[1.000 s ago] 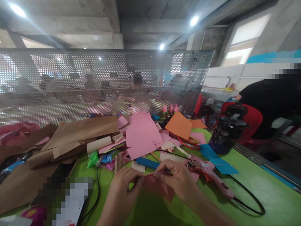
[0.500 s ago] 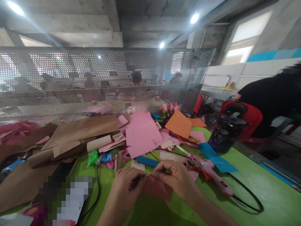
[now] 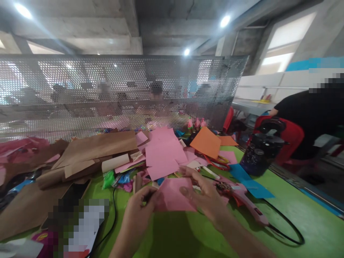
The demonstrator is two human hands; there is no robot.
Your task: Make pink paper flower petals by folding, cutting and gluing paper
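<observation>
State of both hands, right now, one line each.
Left hand: closed on the left edge of the pink paper.
Right hand: thumb on the same paper, index finger spread; whether it grips cannot be told.

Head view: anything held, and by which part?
Yes, a small pink sheet, by opposite sides: the left hand at its left edge, the right hand at its right side.
</observation>
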